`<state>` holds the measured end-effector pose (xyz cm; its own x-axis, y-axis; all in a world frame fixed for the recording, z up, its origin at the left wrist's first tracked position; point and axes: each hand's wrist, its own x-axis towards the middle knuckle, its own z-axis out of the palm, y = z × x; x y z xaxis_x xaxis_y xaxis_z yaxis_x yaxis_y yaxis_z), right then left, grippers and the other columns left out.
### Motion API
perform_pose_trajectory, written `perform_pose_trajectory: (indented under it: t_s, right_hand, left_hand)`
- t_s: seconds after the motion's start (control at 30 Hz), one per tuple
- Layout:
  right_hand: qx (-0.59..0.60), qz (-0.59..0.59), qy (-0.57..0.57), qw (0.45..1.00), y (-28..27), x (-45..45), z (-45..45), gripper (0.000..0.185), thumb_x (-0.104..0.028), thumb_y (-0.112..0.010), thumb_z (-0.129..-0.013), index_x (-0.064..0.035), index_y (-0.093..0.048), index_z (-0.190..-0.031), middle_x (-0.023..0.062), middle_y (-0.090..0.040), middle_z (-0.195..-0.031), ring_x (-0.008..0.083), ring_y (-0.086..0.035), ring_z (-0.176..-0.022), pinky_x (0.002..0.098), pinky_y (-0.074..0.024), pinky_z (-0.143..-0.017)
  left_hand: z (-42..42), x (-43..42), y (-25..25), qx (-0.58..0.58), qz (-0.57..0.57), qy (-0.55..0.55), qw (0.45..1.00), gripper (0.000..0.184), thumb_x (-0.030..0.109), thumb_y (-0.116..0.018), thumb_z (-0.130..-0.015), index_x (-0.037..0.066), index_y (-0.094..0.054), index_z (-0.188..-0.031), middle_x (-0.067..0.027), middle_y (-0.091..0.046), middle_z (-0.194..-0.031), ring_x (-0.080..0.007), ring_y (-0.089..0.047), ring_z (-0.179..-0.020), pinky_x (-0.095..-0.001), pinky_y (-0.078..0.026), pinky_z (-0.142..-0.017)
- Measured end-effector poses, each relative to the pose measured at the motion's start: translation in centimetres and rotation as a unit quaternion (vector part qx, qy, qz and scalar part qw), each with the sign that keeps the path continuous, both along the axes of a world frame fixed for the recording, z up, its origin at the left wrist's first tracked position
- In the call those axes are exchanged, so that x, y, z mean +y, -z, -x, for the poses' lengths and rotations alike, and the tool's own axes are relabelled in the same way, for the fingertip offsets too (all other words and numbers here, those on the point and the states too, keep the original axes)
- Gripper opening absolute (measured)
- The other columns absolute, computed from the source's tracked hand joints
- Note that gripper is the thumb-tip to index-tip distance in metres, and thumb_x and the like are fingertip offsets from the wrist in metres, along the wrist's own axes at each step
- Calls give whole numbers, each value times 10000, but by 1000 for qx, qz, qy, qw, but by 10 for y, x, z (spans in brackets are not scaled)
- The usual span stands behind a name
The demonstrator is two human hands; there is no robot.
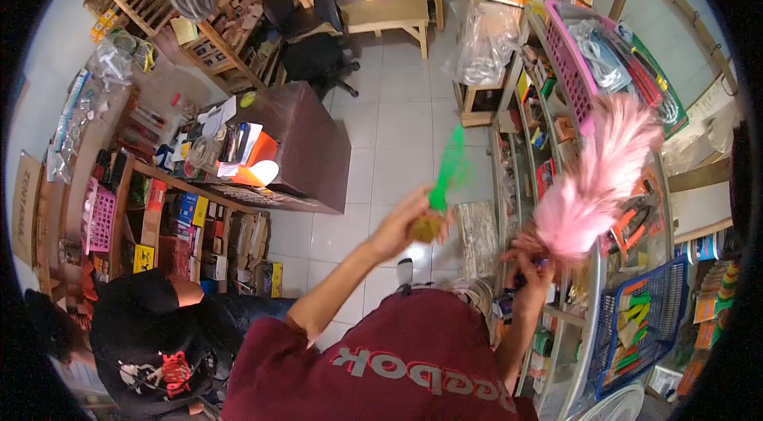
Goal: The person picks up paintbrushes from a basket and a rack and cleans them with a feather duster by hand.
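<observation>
My left hand (409, 226) is raised over the floor in the middle, its fingers wrapped round a green plastic tool (451, 166) that points upward and is partly blurred. Something round and yellowish-brown (426, 228) shows at the same fingers. On the right, my right hand (531, 278) grips a pink feather duster (584, 206) near the base of its feathers. The feathers spread up and to the right, over the glass counter (580, 357) and close to a pink basket (566, 55).
A blue basket (640, 325) holds green-handled items on the right. Left of the aisle stands a dark brown desk (310, 151). A person in black (159, 333) is at the lower left. Farther back are an office chair (314, 55) and a wooden bench (385, 15).
</observation>
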<state>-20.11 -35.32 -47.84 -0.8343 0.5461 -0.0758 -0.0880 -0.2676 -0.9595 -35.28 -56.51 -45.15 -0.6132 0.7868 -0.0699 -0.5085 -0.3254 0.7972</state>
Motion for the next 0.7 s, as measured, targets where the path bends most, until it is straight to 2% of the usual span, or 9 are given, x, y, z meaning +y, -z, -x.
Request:
perform_pose_trajectory:
  t_s: [0.1, 0.17, 0.23, 0.3, 0.37, 0.43, 0.53, 0.67, 0.7]
  right_hand:
    - [-59, -63, -35, 996, 25, -33, 4, 203, 23, -618, -779, 18, -591, -980, 105, -664, -830, 137, -583, -639, 257, -473, -531]
    - [-65, -179, -68, 979, 96, -39, -8, 238, 52, -615, -749, -18, -605, -975, 88, -659, -874, 149, -595, -745, 264, -484, -624]
    - [-41, -196, -75, 977, 110, -57, 5, 232, 59, -606, -735, -23, -607, -952, 87, -652, -874, 164, -597, -779, 284, -481, -679]
    - [-52, -22, -96, 994, 61, -84, 35, 187, 22, -595, -746, -20, -604, -927, 95, -647, -860, 183, -601, -790, 325, -479, -739]
    - [-116, -116, -81, 983, 46, -94, 48, 163, -60, -580, -787, -17, -598, -943, 91, -641, -865, 198, -601, -788, 339, -471, -764]
    - [-185, -256, -50, 947, 90, -84, 42, 277, -217, -528, -864, -5, -591, -1032, 104, -634, -934, 239, -599, -855, 392, -441, -856]
    - [-98, -439, -7, 893, 137, -47, 43, 315, -200, -541, -873, 14, -570, -1101, 112, -632, -994, 254, -587, -923, 405, -458, -842]
    - [39, -691, -83, 717, 56, -46, 84, 229, -131, -594, -805, -8, -626, -996, 101, -653, -926, 237, -600, -856, 378, -485, -732]
    - [-189, -450, -102, 867, 43, -51, 91, 106, -91, -601, -768, -37, -651, -844, 50, -638, -755, 201, -583, -701, 354, -463, -640]
  left_hand:
    - [37, -11, -16, 30, -76, -38, 996, 527, 354, -370, -960, 66, -276, -1391, -120, -553, -974, -196, -577, -831, -338, -483, -721]
    - [54, -14, -16, 34, -110, -54, 992, 528, 341, -363, -958, 70, -268, -1401, -116, -549, -965, -192, -575, -831, -338, -484, -725]
    - [64, -22, -24, 11, -109, -81, 991, 541, 331, -369, -949, 78, -257, -1413, -105, -541, -945, -187, -569, -826, -340, -485, -719]
    - [73, -32, -22, -4, -106, -92, 990, 563, 335, -376, -943, 72, -241, -1422, -101, -535, -943, -185, -563, -824, -341, -483, -703]
    - [78, -37, -12, -20, -118, -86, 989, 598, 348, -388, -930, 72, -221, -1433, -105, -530, -944, -188, -556, -813, -348, -478, -676]
    - [89, -39, -10, -10, -147, -60, 987, 646, 371, -404, -911, 75, -196, -1446, -116, -526, -948, -198, -550, -791, -359, -468, -637]
    - [95, -41, -2, 25, -138, -34, 990, 660, 366, -411, -908, 50, -189, -1443, -114, -515, -937, -185, -537, -775, -344, -456, -580]
    - [98, -49, 24, 23, -125, 51, 991, 653, 363, -434, -910, 37, -213, -1431, -79, -484, -917, -148, -499, -689, -284, -404, -460]
    - [97, -47, 20, 19, -119, 48, 992, 651, 364, -442, -909, 35, -223, -1426, -75, -486, -912, -138, -494, -668, -268, -390, -445]
